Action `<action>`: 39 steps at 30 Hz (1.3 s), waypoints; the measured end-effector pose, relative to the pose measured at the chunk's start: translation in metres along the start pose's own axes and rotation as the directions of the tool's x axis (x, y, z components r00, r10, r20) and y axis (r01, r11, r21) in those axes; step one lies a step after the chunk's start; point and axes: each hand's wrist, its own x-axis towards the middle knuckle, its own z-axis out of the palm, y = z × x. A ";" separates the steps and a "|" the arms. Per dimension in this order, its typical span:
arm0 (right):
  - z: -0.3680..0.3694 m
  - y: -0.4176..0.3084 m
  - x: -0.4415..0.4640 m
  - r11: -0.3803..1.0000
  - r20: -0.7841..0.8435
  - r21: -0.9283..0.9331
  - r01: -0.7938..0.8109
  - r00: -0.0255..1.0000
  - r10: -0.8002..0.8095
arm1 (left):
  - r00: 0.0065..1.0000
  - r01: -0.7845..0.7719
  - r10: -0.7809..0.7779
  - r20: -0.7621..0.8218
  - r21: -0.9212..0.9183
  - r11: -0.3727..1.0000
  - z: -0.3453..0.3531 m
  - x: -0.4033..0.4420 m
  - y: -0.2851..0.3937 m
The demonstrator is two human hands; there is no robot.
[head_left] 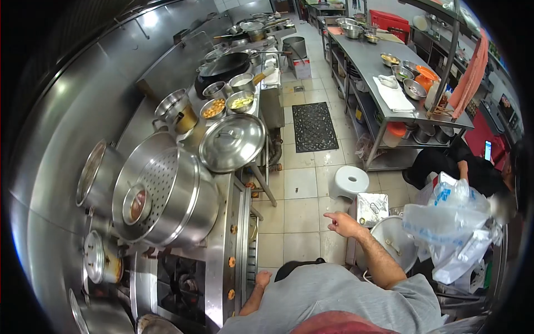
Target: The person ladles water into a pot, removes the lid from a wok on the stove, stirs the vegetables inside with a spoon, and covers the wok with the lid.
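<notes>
My right hand [344, 224] is held out over the tiled floor, its index finger stretched to the left and the other fingers partly curled. Nothing is in it. Just beyond it stand a white plastic stool [351, 181] and a square foil-covered tin [372, 210]. Below my right forearm is a large round pot [396, 245] with a utensil inside. My left hand [263, 279] hangs low beside the stove front [228, 222], with its fingers curled in and no object visible in it.
A big steamer pot [192, 206] and a lid [232, 142] crowd the stove at left. A steel worktable [367, 61] with bowls runs along the right. A black mat [315, 127] lies in the aisle. At right sits a person [445, 164] with a phone [488, 150], near plastic bags [450, 217].
</notes>
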 end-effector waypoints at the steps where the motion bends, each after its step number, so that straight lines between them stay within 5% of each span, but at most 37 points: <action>1: -0.012 -0.001 0.014 0.999 0.010 0.035 0.008 1.000 -0.008 | 1.000 0.000 0.000 0.008 0.004 1.000 -0.007 0.015 0.016; 4: -0.023 0.013 0.063 0.993 0.020 0.115 0.033 0.999 -0.035 | 0.994 0.048 -0.070 -0.080 -0.255 0.966 -0.033 0.071 0.062; 6: -0.034 0.025 0.096 0.992 0.054 0.129 0.003 0.998 -0.010 | 0.991 -0.061 -0.011 -0.132 -0.529 0.847 -0.057 0.115 0.093; 12: -0.067 0.095 0.195 0.971 0.220 -0.006 -0.240 0.946 0.236 | 0.969 -0.246 0.206 -0.136 -0.619 0.746 -0.172 0.234 0.242; 14: -0.084 0.127 0.213 0.963 0.151 -0.001 -0.271 0.952 0.268 | 0.957 -0.274 0.273 -0.102 -0.637 0.721 -0.213 0.260 0.300; 17: -0.117 0.169 0.238 0.936 0.106 -0.017 -0.353 0.930 0.352 | 0.842 -0.521 0.517 -0.153 -0.478 0.707 -0.268 0.304 0.385; 19: -0.136 0.194 0.253 0.855 -0.008 0.113 -0.507 0.860 0.511 | 0.812 -0.562 0.568 -0.137 -0.447 0.696 -0.300 0.327 0.437; 23: -0.158 0.243 0.290 0.759 0.018 0.229 -0.609 0.783 0.622 | 0.738 -0.635 0.663 -0.124 -0.458 0.622 -0.343 0.368 0.532; 29: -0.202 0.327 0.382 0.783 0.104 0.168 -0.598 0.801 0.589 | 0.705 -0.640 0.708 -0.033 -0.459 0.616 -0.379 0.464 0.619; 31: -0.251 0.323 0.429 0.851 0.104 0.008 -0.524 0.847 0.521 | 0.736 -0.627 0.673 -0.074 -0.450 0.636 -0.392 0.501 0.636; 39: -0.430 0.338 0.625 0.945 -0.002 0.132 -0.301 0.953 0.303 | 0.833 -0.539 0.522 -0.185 -0.486 0.688 -0.457 0.611 0.714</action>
